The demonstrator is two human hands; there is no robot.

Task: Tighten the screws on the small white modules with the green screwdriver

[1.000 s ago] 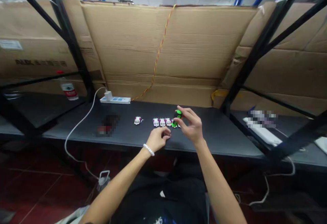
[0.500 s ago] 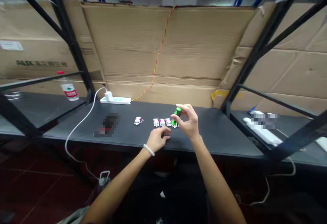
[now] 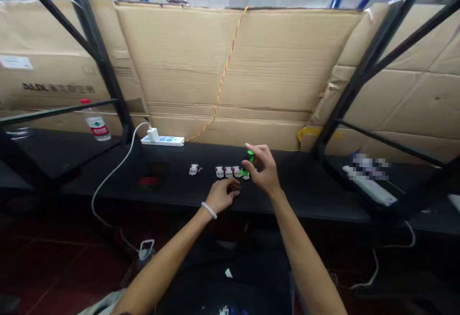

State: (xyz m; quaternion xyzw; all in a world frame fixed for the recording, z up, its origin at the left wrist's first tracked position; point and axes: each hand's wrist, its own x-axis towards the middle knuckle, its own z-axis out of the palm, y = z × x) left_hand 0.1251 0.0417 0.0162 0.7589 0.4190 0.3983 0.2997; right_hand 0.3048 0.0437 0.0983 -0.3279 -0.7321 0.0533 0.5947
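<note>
While both bare forearms reach in from the lower edge of the view, the right hand [image 3: 264, 170] holds a small green-and-black tool [image 3: 251, 158] above a black tabletop [image 3: 309, 176], its thumb and forefinger curved around it and the other fingers bent behind. The tool leans slightly, its bright green top near the forefinger and its green lower end at the right part of a short row of white-and-purple pieces [image 3: 228, 171]. Three of these sit side by side in plain sight; a fourth lies at the tool's lower end, partly covered, and whether the tool touches it cannot be told. Nearer the person, just in front of the row, the left hand [image 3: 221, 194] rests low by the tabletop with its fingers curled toward the thumb, leaving a narrow gap; whether they pinch anything cannot be told. A white beaded bracelet [image 3: 209, 210] circles the left wrist. One separate white-and-purple piece [image 3: 193, 169] lies left of the row, a thin wire end sticking out on its right. Farther back on the left is a white power strip [image 3: 168, 140] with a white plug [image 3: 153, 134] in it, from which a white cable loops down past the table's front edge. Behind stands a cardboard panel [image 3: 172, 66], with a twisted red-and-yellow cord [image 3: 225, 71] running down its face toward the strip.
</note>
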